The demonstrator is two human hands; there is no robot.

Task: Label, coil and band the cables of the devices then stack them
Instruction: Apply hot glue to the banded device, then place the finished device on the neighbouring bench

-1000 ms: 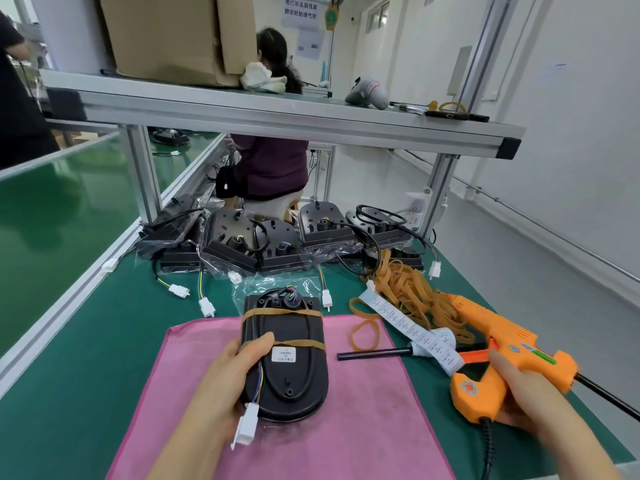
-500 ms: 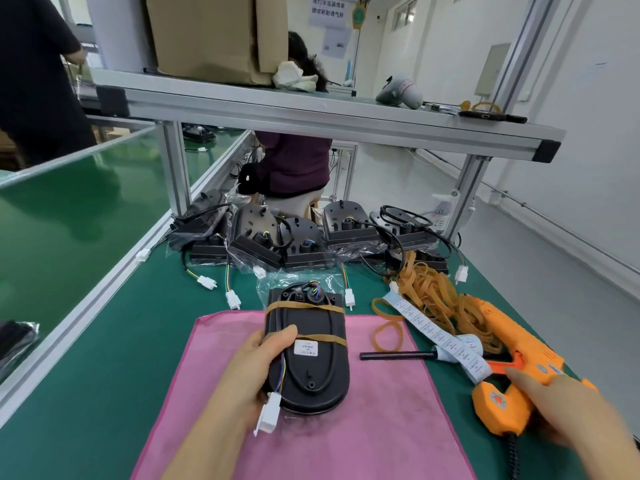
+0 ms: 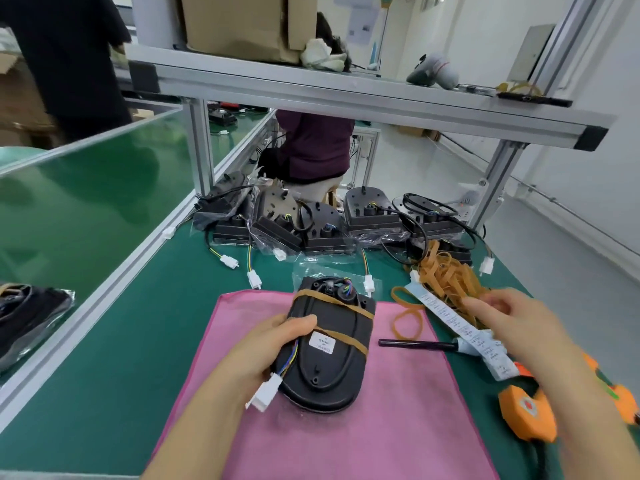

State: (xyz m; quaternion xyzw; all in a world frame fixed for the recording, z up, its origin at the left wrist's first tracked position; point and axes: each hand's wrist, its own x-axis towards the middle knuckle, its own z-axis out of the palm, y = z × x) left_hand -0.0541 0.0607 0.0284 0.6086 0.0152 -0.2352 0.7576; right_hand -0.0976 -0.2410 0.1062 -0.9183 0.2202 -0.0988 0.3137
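A black oval device [image 3: 329, 355] lies on a pink cloth [image 3: 381, 427], with two tan rubber bands and a small white label across it. My left hand [image 3: 266, 348] grips its left side, its coloured wires and white connector [image 3: 265, 396] under my fingers. My right hand [image 3: 519, 323] hovers empty, fingers apart, above a paper strip of labels [image 3: 460, 330] and beside a pile of rubber bands [image 3: 446, 275]. The orange glue gun [image 3: 533, 410] lies on the table under my right forearm.
Several unbanded black devices [image 3: 346, 223] with loose cables line the back of the green table. A single rubber band [image 3: 408, 320] and a black pen [image 3: 415, 344] lie right of the cloth. An aluminium shelf [image 3: 346, 95] spans overhead. A person [image 3: 311, 147] sits behind it.
My right hand has let go of the orange glue gun and risen leftward over the label strip. My left hand has kept its hold on the device.
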